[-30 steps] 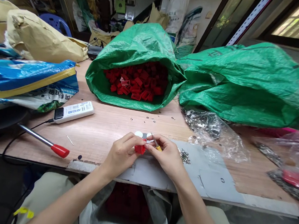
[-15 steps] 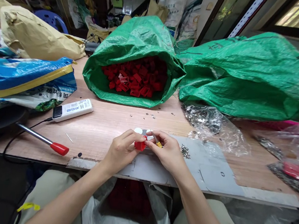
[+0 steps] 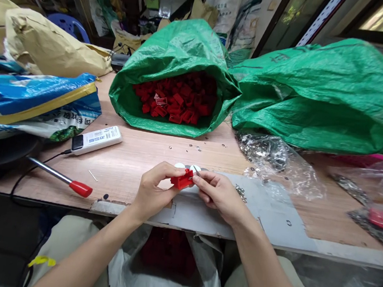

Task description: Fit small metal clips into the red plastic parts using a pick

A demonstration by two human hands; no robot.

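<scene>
Tilted now, red part (image 3: 182, 179) pinched by left hand (image 3: 153, 192), right hand (image 3: 218, 195) touching.

Cluttered small workshop, wooden workbench (image 3: 133, 164), green sack of red plastic parts (image 3: 176, 98), bagged metal pieces (image 3: 266, 152), screwdriver (image 3: 59, 178)

Free: bare worktop (image 3: 141, 156) ahead of the hands.
Blocked: open green bag (image 3: 176, 59) behind; remote (image 3: 95, 140) and screwdriver (image 3: 61, 178) left.

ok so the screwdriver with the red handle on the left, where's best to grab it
Probably by the red handle, coming from the near table edge. The screwdriver lies flat, handle nearest the person and free on all sides; its metal shaft runs back-left toward a dark object and a black cable.
</scene>
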